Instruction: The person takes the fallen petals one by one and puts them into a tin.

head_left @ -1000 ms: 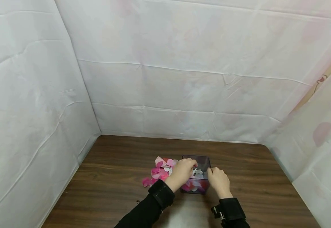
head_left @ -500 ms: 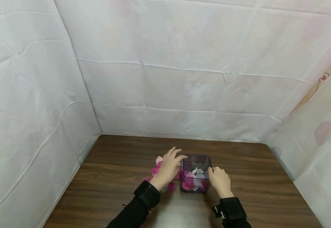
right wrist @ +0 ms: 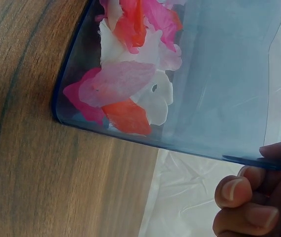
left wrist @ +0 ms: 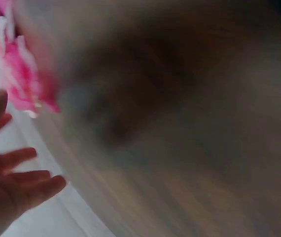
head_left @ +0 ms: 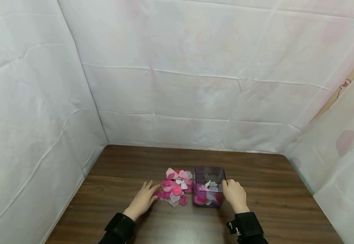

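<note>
A see-through purple box (head_left: 208,192) stands on the table, with pink, white and red petals (right wrist: 130,101) lying in its bottom. My right hand (head_left: 235,195) pinches the rim at its right side; the right wrist view shows the thumb and curled fingers (right wrist: 234,191) on either side of that wall. Left of the box lies a loose pile of pink and white petals (head_left: 177,186). At the pile's left edge is my left hand (head_left: 143,200), its fingers spread and holding nothing. In the left wrist view those fingers (left wrist: 42,190) are apart, near pink petals (left wrist: 19,69).
The brown wooden table (head_left: 128,162) carries the box and the petal pile. White cloth walls (head_left: 180,101) enclose it at the back, left and right. The left wrist view is largely blurred.
My left hand has come out of the box and moved left and toward me, past the petal pile, which is now uncovered. My right hand stays on the box rim.
</note>
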Motion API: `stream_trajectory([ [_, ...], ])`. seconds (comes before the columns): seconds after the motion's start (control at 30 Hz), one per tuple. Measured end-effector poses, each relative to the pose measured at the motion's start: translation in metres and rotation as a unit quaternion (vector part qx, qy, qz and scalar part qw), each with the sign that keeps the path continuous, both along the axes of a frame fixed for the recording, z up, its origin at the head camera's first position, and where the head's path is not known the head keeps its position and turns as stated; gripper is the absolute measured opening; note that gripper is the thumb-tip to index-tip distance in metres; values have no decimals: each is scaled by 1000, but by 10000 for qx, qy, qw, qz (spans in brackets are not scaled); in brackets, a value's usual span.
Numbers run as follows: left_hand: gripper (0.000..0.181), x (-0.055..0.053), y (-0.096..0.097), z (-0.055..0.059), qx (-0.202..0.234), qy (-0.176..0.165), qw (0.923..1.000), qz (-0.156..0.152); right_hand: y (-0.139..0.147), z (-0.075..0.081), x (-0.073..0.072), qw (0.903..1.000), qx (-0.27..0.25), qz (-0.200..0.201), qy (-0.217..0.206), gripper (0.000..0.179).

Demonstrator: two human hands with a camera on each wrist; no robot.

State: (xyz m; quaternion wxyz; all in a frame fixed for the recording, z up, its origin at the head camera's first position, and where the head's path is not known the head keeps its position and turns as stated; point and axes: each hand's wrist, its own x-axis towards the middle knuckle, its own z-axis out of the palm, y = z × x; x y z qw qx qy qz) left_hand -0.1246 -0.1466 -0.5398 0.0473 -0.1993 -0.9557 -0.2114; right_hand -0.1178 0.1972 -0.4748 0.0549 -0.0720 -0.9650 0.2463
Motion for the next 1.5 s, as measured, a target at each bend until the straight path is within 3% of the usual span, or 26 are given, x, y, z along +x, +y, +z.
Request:
stream_trajectory([
  [0.13,45,10,-13,-10,-282,-731,9955,-532,1,-1,0,10000,24,1,-19,39],
  [0.23,42,14,-13,-13,-224,-860,9945,-550,0,-2,0,10000,30,28,-28,39],
  [0.37,26,12,-8,-17,-223,-127,9994,-214,0,-2,0,10000,11,43,-58,38],
  [0.47,14,9,-3,-17,-343,466,9983,41,1,-2,-2,9999,-12,-12,-127,40],
  [0.7,9,8,3,-15,-432,857,9949,326,1,-2,-4,9999,-14,-42,-127,40],
  [0.87,16,-2,4,-15,-66,1184,9920,429,2,-3,-3,9999,28,-25,-135,40],
  [1.0,14,-10,10,-1,409,1120,9914,540,3,-4,-3,9999,30,-27,-149,40],
  [1.13,7,-16,29,18,762,887,9920,486,5,-2,-3,9996,-35,-69,-278,41],
  [1.5,7,-28,112,71,1453,1170,9820,-294,7,-4,-3,9995,-30,9,-298,39],
])
